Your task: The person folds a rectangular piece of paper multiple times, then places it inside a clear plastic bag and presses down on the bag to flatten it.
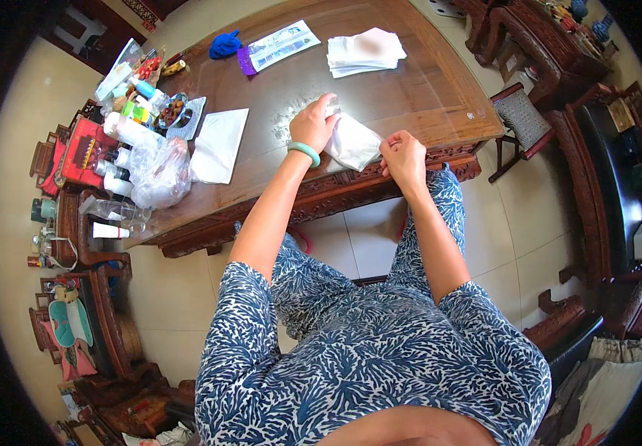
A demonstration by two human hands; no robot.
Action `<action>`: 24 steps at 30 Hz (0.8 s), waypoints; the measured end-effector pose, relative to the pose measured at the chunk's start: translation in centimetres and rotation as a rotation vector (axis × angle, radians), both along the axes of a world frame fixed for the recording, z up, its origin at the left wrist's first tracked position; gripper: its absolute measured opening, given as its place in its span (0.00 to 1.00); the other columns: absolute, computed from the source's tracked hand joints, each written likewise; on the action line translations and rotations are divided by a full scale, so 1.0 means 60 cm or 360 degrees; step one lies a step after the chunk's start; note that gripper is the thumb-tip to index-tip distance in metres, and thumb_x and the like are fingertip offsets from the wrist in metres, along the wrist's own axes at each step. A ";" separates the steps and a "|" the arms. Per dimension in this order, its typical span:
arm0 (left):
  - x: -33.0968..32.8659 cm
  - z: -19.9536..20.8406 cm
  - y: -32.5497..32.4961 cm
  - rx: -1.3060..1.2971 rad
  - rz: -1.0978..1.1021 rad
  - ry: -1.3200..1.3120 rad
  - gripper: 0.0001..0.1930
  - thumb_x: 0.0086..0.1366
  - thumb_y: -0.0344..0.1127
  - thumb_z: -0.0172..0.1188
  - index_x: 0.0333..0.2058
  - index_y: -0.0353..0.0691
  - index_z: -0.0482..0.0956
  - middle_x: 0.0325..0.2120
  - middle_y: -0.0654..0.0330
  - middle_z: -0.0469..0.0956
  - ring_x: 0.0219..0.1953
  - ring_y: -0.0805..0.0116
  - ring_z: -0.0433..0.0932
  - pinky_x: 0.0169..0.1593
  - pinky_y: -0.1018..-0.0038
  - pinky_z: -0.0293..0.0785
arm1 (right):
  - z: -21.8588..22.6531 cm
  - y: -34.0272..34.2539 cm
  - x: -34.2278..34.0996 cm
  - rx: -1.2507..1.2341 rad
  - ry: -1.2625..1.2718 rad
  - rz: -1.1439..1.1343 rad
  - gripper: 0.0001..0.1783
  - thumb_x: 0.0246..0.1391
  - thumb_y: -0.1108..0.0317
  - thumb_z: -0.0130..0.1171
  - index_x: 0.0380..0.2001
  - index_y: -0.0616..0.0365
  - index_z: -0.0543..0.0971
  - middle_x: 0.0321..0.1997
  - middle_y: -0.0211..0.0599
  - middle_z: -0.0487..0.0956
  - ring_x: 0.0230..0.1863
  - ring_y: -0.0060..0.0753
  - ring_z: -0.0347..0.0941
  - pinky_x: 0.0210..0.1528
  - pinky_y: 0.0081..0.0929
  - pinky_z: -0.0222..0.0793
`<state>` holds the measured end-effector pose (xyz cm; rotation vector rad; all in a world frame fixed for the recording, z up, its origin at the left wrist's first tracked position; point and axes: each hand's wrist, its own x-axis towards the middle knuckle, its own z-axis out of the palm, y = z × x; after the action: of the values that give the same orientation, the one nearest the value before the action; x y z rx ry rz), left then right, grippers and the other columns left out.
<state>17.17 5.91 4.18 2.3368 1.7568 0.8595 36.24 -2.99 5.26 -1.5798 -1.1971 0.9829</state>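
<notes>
At the near edge of the table lies a white, thin, folded sheet (353, 143), like soft paper or film; its exact kind is unclear. My left hand (313, 125), with a pale green bangle on its wrist, is beside its left edge, thumb and forefinger apart. My right hand (405, 157) has its fingers curled in a pinch against the sheet's right corner. Farther back sits a stack of white sheets (365, 53). Another white flat stack (219, 146) lies to the left.
The wooden table (425, 89) holds a long purple-ended packet (279, 47) and a blue cloth bundle (224, 45) at the back. Bottles, a clear plastic bag (161, 175) and a dish (186, 117) crowd its left end. A patterned stool (520, 119) stands off the right side.
</notes>
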 end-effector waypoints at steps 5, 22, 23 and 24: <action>-0.001 0.016 -0.013 0.0215 -0.0071 0.0150 0.13 0.56 0.34 0.62 0.42 0.49 0.78 0.40 0.60 0.78 0.42 0.61 0.77 0.43 0.67 0.74 | -0.002 0.001 0.001 -0.0020 -0.0018 0.0003 0.10 0.49 0.70 0.56 0.31 0.67 0.74 0.15 0.39 0.78 0.13 0.27 0.74 0.20 0.25 0.70; 0.011 -0.022 -0.046 -0.0223 -0.0745 0.0491 0.28 0.69 0.46 0.41 0.65 0.42 0.53 0.67 0.54 0.51 0.69 0.58 0.48 0.68 0.58 0.43 | -0.007 -0.050 0.003 0.0093 0.0235 0.0193 0.10 0.57 0.69 0.51 0.35 0.67 0.75 0.14 0.36 0.76 0.11 0.20 0.67 0.15 0.21 0.62; 0.014 -0.019 -0.047 -0.0205 -0.0746 0.0502 0.29 0.69 0.47 0.40 0.65 0.42 0.53 0.67 0.54 0.51 0.69 0.58 0.48 0.69 0.58 0.43 | -0.013 -0.059 0.005 0.0071 0.0319 0.0273 0.11 0.58 0.69 0.49 0.35 0.68 0.76 0.13 0.35 0.75 0.10 0.19 0.65 0.15 0.20 0.62; 0.015 -0.016 -0.048 -0.0214 -0.0742 0.0519 0.29 0.69 0.48 0.40 0.65 0.43 0.52 0.67 0.55 0.50 0.69 0.58 0.47 0.69 0.58 0.42 | -0.018 -0.066 -0.001 0.0055 0.0424 0.0322 0.13 0.59 0.71 0.47 0.37 0.68 0.78 0.13 0.33 0.75 0.11 0.17 0.63 0.14 0.19 0.60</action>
<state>18.06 3.02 3.20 2.7354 1.2099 0.2945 36.18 -6.98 4.18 -1.2711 -1.1938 1.2534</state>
